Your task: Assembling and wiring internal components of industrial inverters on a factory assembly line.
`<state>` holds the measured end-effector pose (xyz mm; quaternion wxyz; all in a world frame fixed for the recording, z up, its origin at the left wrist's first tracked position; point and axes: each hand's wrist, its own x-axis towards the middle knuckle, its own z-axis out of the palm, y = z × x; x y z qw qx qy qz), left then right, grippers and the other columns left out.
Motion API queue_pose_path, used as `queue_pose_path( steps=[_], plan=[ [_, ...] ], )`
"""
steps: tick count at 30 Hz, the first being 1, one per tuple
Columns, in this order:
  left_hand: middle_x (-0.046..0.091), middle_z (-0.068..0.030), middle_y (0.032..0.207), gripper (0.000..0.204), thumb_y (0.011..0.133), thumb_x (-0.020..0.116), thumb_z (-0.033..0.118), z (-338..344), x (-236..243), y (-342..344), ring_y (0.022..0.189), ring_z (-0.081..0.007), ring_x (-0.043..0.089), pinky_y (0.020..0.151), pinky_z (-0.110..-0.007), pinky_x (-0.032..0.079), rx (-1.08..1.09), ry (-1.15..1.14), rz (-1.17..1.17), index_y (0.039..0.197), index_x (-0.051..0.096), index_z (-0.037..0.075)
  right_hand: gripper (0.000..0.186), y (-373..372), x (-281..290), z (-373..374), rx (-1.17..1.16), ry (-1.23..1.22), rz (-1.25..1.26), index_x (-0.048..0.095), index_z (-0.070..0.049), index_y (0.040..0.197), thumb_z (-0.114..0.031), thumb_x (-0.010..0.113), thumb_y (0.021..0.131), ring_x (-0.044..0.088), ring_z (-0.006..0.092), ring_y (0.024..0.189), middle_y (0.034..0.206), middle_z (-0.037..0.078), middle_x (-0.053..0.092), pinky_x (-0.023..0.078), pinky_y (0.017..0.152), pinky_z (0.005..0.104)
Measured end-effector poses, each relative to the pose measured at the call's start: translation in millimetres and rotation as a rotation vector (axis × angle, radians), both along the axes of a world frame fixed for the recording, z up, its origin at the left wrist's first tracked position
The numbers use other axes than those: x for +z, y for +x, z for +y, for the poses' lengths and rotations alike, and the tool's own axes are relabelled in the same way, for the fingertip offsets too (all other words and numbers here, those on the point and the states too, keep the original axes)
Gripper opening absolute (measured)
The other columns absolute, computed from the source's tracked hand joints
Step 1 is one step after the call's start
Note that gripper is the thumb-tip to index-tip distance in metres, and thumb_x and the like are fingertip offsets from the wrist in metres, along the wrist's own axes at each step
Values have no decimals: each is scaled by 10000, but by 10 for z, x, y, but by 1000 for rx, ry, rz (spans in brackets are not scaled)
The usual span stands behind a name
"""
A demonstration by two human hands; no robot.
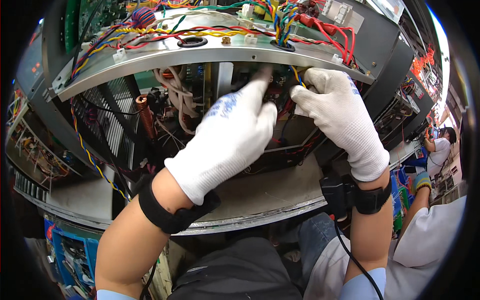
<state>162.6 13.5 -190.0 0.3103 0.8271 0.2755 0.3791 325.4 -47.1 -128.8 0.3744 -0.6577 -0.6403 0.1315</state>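
My left hand [232,132], in a white knitted glove, reaches under the metal shelf edge [210,58] of an opened electronics cabinet. Its index finger stretches up toward the dark interior, blurred at the tip, and the thumb stands apart from it. I see nothing held there; the other fingers are hidden. On the right, my right hand [335,102], gloved alike, has thumb and fingers pinched at a pair of yellow and blue wires [296,74]. These drop from a grommeted hole [283,46] in the shelf. What lies behind the fingertips is hidden.
Colourful twisted wires [215,32] run across the shelf top. Below it hang thick pale cables [176,97] and a copper-coloured coil [145,116]. A blue bin [75,255] stands at lower left. At right are a co-worker's white sleeve [430,245] and a distant person [440,147].
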Motion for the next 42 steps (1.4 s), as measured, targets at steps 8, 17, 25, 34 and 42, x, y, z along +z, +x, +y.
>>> queue_pose_path(
  steps=[8, 17, 25, 34, 42],
  plan=[
    [554, -121, 1089, 547, 934, 444, 75, -24, -128, 32, 663, -100, 562, 575, -263, 488, -48, -142, -235, 1457, 285, 32, 190, -78, -469, 82, 351, -35, 1201, 591, -36, 878, -216, 607, 937, 374, 53, 477, 612, -32, 465, 306, 455, 214],
    [585, -80, 1017, 543, 933, 467, 31, -78, -136, 20, 724, -74, 529, 641, -243, 491, -56, -182, -346, 1449, 298, 30, 276, -80, -334, 148, 161, 44, 648, 596, 29, 1006, -219, 643, 895, 590, 100, 573, 774, 69, 652, 486, 508, 227],
    [546, -52, 869, 398, 943, 474, 68, 10, -195, 85, 595, -85, 500, 520, -238, 448, 1, -2, -365, 1327, 384, 20, 394, 149, -12, 228, 249, -424, 356, 666, -13, 772, -384, 629, 896, 458, 57, 444, 548, 0, 538, 333, 418, 185],
    [576, -149, 779, 467, 924, 548, 105, -88, -99, -77, 595, -204, 577, 567, -324, 486, 155, 143, -127, 1337, 401, -58, 236, -343, -603, 318, 120, 225, 933, 681, -61, 1023, -261, 591, 935, 457, 29, 450, 613, -24, 576, 365, 418, 173],
    [602, -243, 810, 437, 891, 540, 69, -96, -42, -98, 781, -379, 626, 673, -434, 486, 183, 239, -65, 1265, 426, -126, 263, -578, -632, 430, 20, 525, 1005, 648, -14, 867, -262, 590, 932, 517, 43, 479, 647, -8, 601, 397, 416, 188]
  ],
)
